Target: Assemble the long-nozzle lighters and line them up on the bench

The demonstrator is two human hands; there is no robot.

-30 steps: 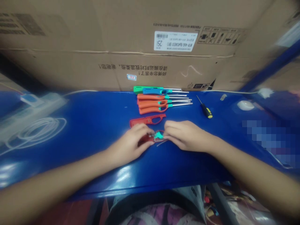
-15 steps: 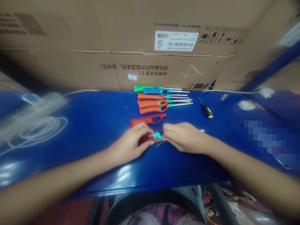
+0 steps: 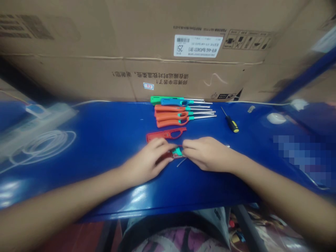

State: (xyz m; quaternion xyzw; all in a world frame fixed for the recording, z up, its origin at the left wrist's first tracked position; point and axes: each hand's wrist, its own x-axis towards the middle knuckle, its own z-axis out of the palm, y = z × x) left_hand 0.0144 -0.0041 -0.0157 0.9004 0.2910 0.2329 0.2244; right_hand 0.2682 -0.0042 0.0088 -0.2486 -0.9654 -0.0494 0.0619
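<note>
My left hand (image 3: 154,157) is closed around the rear of an opened red gas lighter (image 3: 181,146), its thumb and fingers gripping the housing from both sides. A teal trigger piece (image 3: 177,151) shows inside, between my hands. My right hand (image 3: 201,152) is closed at the lighter's front end; its fingertips pinch beside the teal piece, and what lies between them is hidden. Just beyond my left hand rests a loose red shell half (image 3: 168,134) with a trigger loop. Below the lighter a thin, light strip or wire (image 3: 181,162) sticks out.
Several long-necked lighters (image 3: 172,121), orange, blue and green, lie stacked by the cardboard box (image 3: 91,77). To their right is a black-and-yellow screwdriver (image 3: 232,125). A coiled white cable (image 3: 48,143) lies left. The blue tabletop (image 3: 110,136) has a front edge near me.
My left fingers have shifted slightly over the lighter, covering more of its inside. The thin strip below sticks out farther. The teal piece sits a little differently; my right hand has barely moved.
</note>
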